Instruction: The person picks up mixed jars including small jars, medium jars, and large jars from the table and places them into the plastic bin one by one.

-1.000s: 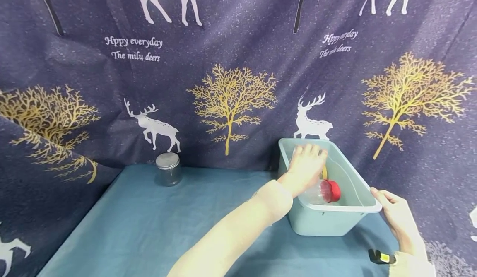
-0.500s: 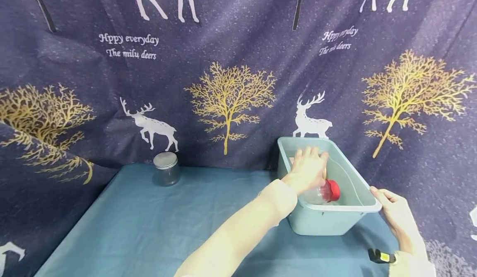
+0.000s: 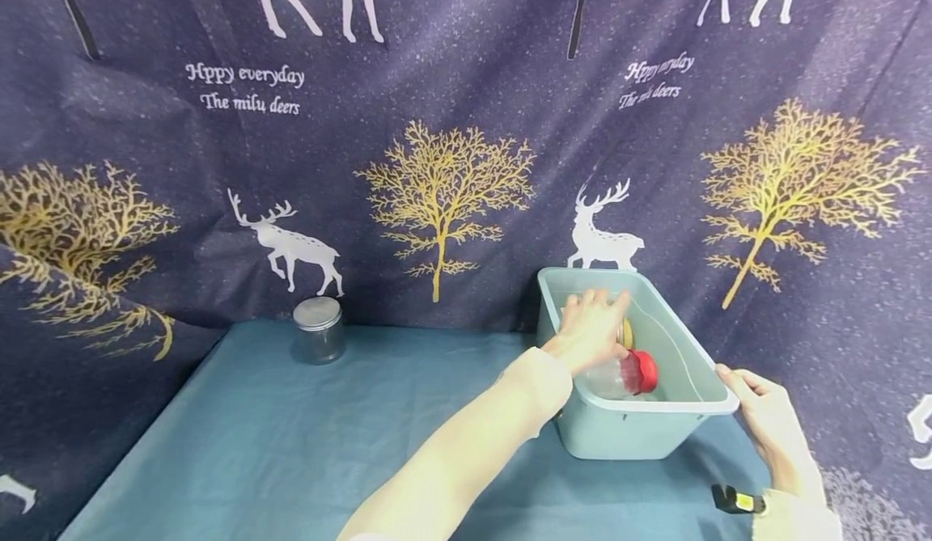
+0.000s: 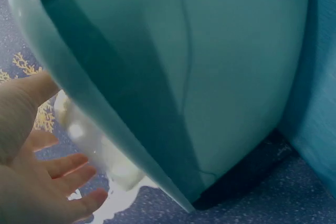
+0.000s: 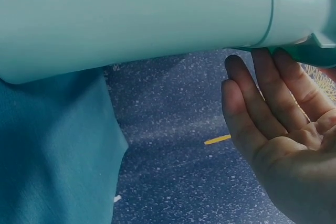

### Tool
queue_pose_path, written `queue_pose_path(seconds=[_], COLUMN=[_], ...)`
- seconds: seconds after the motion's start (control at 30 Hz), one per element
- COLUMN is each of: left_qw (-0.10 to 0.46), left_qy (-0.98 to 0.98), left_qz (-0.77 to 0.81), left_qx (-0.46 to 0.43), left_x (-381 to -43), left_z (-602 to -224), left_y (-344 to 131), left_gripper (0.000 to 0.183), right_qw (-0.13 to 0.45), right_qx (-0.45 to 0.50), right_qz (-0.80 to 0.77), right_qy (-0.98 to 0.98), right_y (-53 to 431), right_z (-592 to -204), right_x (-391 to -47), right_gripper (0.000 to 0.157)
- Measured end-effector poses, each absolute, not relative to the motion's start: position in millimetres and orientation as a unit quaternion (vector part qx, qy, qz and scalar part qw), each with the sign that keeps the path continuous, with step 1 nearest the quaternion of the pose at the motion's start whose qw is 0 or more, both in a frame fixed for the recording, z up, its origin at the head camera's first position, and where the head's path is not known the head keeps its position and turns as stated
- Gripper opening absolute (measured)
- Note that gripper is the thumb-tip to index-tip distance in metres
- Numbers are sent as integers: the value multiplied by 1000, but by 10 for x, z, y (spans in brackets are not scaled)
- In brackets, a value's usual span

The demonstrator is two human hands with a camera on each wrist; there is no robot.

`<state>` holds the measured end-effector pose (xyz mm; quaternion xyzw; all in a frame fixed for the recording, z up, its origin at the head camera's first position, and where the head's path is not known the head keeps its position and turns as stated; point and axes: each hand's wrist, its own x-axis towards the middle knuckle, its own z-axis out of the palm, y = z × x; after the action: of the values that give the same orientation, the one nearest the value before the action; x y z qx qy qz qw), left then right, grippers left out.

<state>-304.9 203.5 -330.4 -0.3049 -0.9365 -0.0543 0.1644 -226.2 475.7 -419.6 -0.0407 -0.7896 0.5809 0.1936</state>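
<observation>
A light teal plastic bin [image 3: 680, 331] stands on the blue-covered table at the right. My left hand [image 3: 588, 327] reaches over its left rim, fingers spread and loosely bent inside. A clear jar with a red lid [image 3: 646, 372] lies on its side beneath that hand, its lid towards the right. Part of a yellow lid [image 3: 628, 333] shows beyond the fingers. Through the left wrist camera, the left fingers [image 4: 68, 174] look relaxed and apart beside the bin wall. My right hand [image 3: 764, 407] grips the bin's near right corner, thumb on the rim, other fingers [image 5: 273, 87] below it.
A clear jar with a silver lid [image 3: 319, 331] stands upright at the back left of the table [image 3: 328, 436]. A dark cloth backdrop [image 3: 466, 56] with deer and golden trees hangs right behind the table. A black strap end [image 3: 735, 500] sits at the right wrist.
My left fingers have spread, uncovering more of the yellow lid. The right hand keeps its hold on the bin corner. The whole head view has shifted slightly.
</observation>
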Motion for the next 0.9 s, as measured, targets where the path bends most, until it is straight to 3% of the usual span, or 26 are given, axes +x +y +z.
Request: queue_pose_path(seconds=[0.1, 0.37, 0.67, 0.9], left_qw=[163, 156, 156, 152], left_qy=[-937, -937, -926, -916], left_qz=[-65, -85, -137, -206], left_qx=[-303, -300, -316, -310], left_x=[-3057, -3056, -3181, -3282], left_z=[-3323, -3258, -3298, -3440], left_y=[1986, 1867, 1533, 1146], left_gripper=[82, 76, 57, 51], right_qw=[195, 204, 199, 193], right_qx=[-43, -51, -48, -53], right_qz=[572, 547, 553, 560], right_qy=[-796, -810, -808, -804], right_y=[4750, 4740, 4738, 4746], right_z=[-4188, -4189, -4179, -4192], right_x=[-2251, -2242, -2261, -2245], right_gripper=[27, 28, 28, 27])
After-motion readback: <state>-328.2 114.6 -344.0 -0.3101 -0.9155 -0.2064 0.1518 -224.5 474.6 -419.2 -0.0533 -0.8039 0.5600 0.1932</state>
